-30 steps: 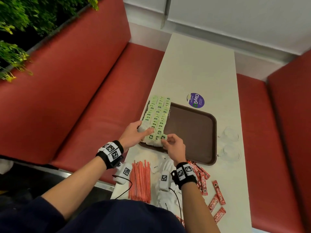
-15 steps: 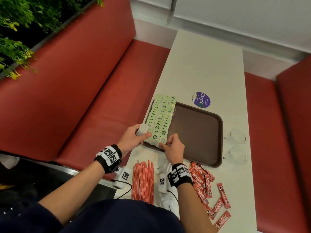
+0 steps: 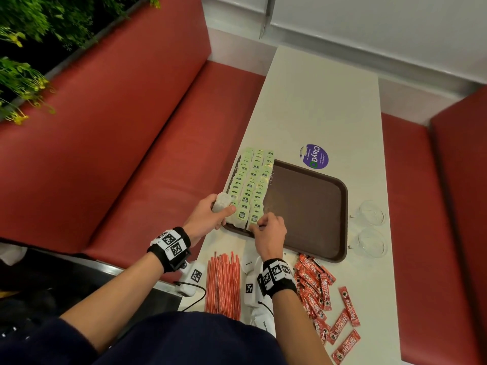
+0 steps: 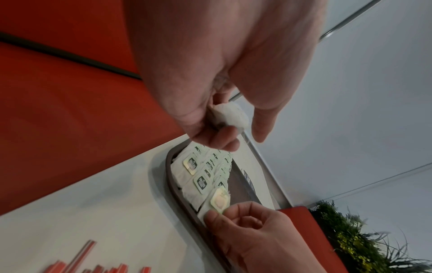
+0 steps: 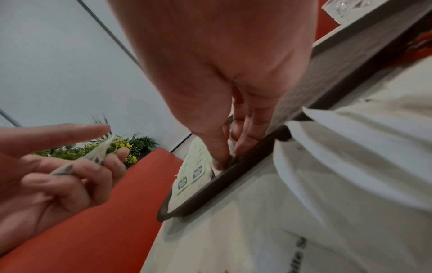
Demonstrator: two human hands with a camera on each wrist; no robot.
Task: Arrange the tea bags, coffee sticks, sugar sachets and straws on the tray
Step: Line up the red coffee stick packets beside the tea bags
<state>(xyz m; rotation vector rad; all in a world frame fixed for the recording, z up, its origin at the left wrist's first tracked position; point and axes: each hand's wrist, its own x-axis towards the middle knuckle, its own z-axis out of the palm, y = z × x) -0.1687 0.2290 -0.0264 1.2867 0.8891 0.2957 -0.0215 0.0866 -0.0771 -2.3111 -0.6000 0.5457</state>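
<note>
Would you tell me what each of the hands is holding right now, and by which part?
The left hand grips spare tea bags around their bodies. The right hand pinches the near corner of the nearest tea bag on the tray.

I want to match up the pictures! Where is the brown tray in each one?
Head: the brown tray lies mid-table, its left side covered by rows of tea bags.
Left wrist: its curved rim runs through the lower middle, under the tea bags.
Right wrist: its dark rim slants from lower middle to upper right.
Shared landmark: the green-tagged tea bags.
</note>
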